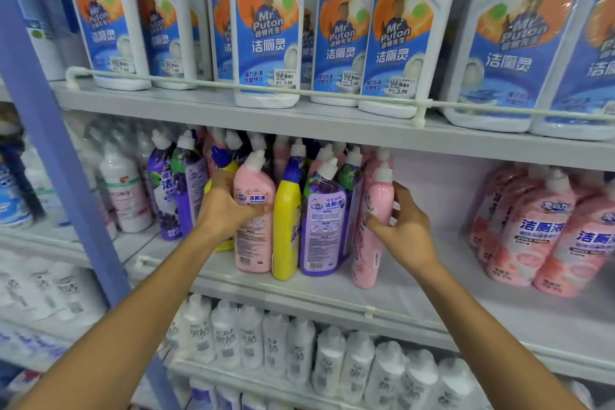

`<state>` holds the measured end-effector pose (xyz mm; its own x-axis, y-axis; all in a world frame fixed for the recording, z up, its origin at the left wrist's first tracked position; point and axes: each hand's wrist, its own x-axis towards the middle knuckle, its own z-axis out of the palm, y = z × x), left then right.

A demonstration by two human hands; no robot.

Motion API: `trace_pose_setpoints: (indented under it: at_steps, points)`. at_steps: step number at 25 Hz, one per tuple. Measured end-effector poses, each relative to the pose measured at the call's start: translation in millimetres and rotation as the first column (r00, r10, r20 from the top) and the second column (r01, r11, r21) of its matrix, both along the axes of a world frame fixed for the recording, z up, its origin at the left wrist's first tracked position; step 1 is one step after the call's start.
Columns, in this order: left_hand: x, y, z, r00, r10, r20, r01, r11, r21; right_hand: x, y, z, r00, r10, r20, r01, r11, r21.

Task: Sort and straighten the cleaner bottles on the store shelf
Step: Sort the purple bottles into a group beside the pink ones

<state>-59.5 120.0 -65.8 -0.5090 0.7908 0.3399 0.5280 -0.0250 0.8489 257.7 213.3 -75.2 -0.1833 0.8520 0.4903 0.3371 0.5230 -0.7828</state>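
On the middle shelf [432,293] stands a mixed cluster of angled-neck cleaner bottles. My left hand [226,206] is wrapped around a pink bottle [254,243] with its back label facing out. Beside it stand a yellow bottle [286,226] with a blue cap and a purple bottle [322,226]. My right hand [404,226] grips another pink bottle [371,253] at the cluster's right end, tilted slightly. More purple bottles [169,196] stand to the left.
A group of shrink-wrapped pink bottles [539,230] sits at the right of the same shelf, with bare shelf between. Large white Mr Puton bottles [266,33] line the upper shelf behind a rail. White bottles [299,349] fill the lower shelf. A blue upright post [66,176] stands left.
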Motion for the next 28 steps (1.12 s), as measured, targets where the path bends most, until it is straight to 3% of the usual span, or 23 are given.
trace_pose_setpoints:
  at_steps: [5, 10, 13, 17, 21, 28]
  points:
    - [-13.3, -20.4, -3.1, 0.975, -0.215, 0.065, 0.219, 0.974, -0.059, -10.8, -12.1, -13.3, 0.996, -0.066, -0.052, 0.063, 0.996, -0.059]
    - [-7.3, -41.9, 1.3, 0.998, -0.068, -0.013, 0.069, 0.994, 0.090, 5.0, -12.8, -5.1, 0.996, -0.010, -0.087, 0.002, 0.996, -0.094]
    - [8.0, -63.2, 32.1, 0.988, -0.071, -0.135, 0.088, 0.988, 0.124, 31.2, -17.6, 8.9, 0.991, 0.108, -0.083, -0.115, 0.990, -0.083]
    - [65.4, -70.4, 48.6, 0.963, -0.138, -0.230, 0.157, 0.985, 0.067, 70.7, -18.0, 17.5, 0.975, 0.195, -0.108, -0.204, 0.975, -0.087]
    - [150.6, -32.1, 23.0, 0.966, -0.205, -0.158, 0.215, 0.975, 0.048, 127.8, -10.8, 9.2, 0.984, 0.146, -0.099, -0.157, 0.982, -0.106]
    - [298.8, 53.3, 0.4, 0.979, -0.140, -0.151, 0.146, 0.989, 0.030, 231.9, 13.2, 7.1, 0.990, 0.096, -0.098, -0.110, 0.983, -0.146]
